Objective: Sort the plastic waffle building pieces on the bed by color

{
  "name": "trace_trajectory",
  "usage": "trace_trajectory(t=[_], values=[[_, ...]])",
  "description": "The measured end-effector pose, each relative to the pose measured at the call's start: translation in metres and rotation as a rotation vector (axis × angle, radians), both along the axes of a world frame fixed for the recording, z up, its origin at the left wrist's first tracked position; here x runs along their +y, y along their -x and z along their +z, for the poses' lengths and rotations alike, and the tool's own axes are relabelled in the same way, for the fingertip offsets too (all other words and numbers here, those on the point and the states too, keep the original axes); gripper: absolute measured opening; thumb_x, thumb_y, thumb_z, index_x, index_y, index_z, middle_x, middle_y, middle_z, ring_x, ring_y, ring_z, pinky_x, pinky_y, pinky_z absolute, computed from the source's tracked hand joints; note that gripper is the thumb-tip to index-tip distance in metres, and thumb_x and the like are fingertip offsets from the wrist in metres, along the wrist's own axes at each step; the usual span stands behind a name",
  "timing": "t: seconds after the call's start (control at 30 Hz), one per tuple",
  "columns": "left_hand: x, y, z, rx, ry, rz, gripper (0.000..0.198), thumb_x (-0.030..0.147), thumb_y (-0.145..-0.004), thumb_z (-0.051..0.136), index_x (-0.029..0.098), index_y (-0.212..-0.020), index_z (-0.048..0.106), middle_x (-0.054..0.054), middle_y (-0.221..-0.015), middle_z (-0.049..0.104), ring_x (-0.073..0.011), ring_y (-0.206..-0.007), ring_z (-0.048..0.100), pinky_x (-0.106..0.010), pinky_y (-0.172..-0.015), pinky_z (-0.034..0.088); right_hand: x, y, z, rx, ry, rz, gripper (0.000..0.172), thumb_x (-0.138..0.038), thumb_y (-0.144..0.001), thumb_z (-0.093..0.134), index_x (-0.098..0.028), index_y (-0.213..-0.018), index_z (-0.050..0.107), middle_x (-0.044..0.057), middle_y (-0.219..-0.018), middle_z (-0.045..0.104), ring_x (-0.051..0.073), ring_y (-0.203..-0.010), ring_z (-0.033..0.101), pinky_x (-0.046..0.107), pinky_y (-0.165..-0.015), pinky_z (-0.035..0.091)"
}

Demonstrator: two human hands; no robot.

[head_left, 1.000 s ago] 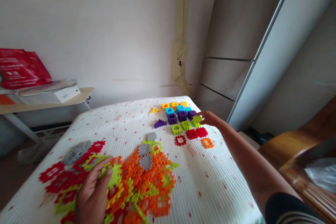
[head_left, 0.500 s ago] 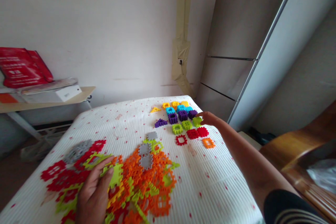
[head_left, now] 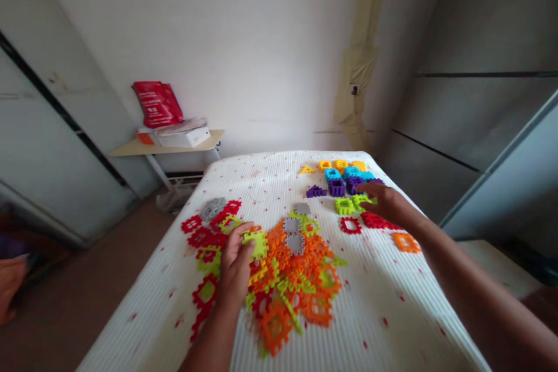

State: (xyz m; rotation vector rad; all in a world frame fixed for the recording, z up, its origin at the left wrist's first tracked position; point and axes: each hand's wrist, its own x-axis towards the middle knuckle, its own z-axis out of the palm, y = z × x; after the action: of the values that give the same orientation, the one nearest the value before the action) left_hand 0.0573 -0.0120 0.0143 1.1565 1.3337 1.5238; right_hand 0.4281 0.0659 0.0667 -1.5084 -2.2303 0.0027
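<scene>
The head view took in a pale wall (head_left: 244, 40) behind everything, and before it a white ribbed cover (head_left: 361, 290) speckled with red. Next in size came a grey cabinet (head_left: 479, 107) on the right, then a small wooden-topped desk (head_left: 170, 149) by the wall, with a red bag (head_left: 157, 103) and a white box (head_left: 192, 138) on it.

On the near half of the cover lay a loose orange pile (head_left: 305, 267) of notched plastic pieces, mixed with light green. Red pieces (head_left: 203, 237) and a grey stack (head_left: 213, 208) lay left of it.

The left hand (head_left: 235, 261) was over the pile's left edge, its grip closed on a light-green square (head_left: 258, 244) between thumb and fingers. The right hand (head_left: 386, 200) reached over the far right of the cover, beside the purple stacks (head_left: 344, 186) and green stacks (head_left: 344, 205); whether its grip held anything could not be told, the fingers partly covering the green there.

Beyond the purple stood blue stacks (head_left: 332, 174), then yellow stacks (head_left: 340, 165). Smallest were the single pieces: a red frame (head_left: 344, 225), an orange frame (head_left: 406, 235) and a purple triangle (head_left: 316, 192).
</scene>
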Motion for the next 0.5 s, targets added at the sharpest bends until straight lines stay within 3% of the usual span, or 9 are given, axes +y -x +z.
trace_trajectory(t=[0.1, 0.23, 0.37, 0.5], values=[[0.002, 0.002, -0.001, 0.031, -0.085, 0.037, 0.033, 0.032, -0.071, 0.060, 0.018, -0.100, 0.056, -0.002, -0.086, 0.059, -0.0134, -0.073, 0.055, -0.024, -0.067, 0.046, -0.022, 0.058, 0.002, 0.134, 0.060, 0.190, 0.031, -0.024, -0.078, 0.056, -0.020, -0.108, 0.062, 0.008, -0.104, 0.065, 0.015, -0.074, 0.061, 0.029, -0.069, 0.051], [0.003, 0.004, -0.002, 0.004, -0.050, -0.003, 0.024, 0.032, -0.069, 0.063, 0.017, -0.087, 0.055, 0.000, -0.074, 0.059, -0.0140, -0.068, 0.056, -0.026, -0.066, 0.045, -0.042, 0.121, 0.002, 0.258, 0.158, 0.374, 0.026, -0.024, -0.080, 0.056, -0.019, -0.105, 0.064, 0.007, -0.097, 0.066, 0.013, -0.068, 0.059, 0.027, -0.065, 0.049], [0.003, 0.007, -0.002, 0.009, -0.098, -0.062, 0.016, 0.030, -0.067, 0.064, 0.017, -0.074, 0.059, -0.005, -0.083, 0.063, -0.0198, -0.085, 0.060, -0.032, -0.078, 0.047, -0.043, 0.157, -0.007, 0.428, 0.308, 0.467, 0.023, -0.023, -0.078, 0.060, -0.017, -0.099, 0.066, 0.005, -0.086, 0.066, 0.010, -0.062, 0.055, 0.023, -0.058, 0.045], [0.002, 0.011, 0.000, 0.137, -0.249, 0.005, 0.012, 0.029, -0.067, 0.065, 0.018, -0.070, 0.068, -0.006, -0.095, 0.058, -0.0202, -0.098, 0.054, -0.031, -0.086, 0.045, -0.039, 0.176, -0.020, 0.660, 0.434, 0.501, 0.022, -0.026, -0.075, 0.062, -0.016, -0.095, 0.065, -0.001, -0.069, 0.060, 0.007, -0.053, 0.046, 0.019, -0.049, 0.039]])
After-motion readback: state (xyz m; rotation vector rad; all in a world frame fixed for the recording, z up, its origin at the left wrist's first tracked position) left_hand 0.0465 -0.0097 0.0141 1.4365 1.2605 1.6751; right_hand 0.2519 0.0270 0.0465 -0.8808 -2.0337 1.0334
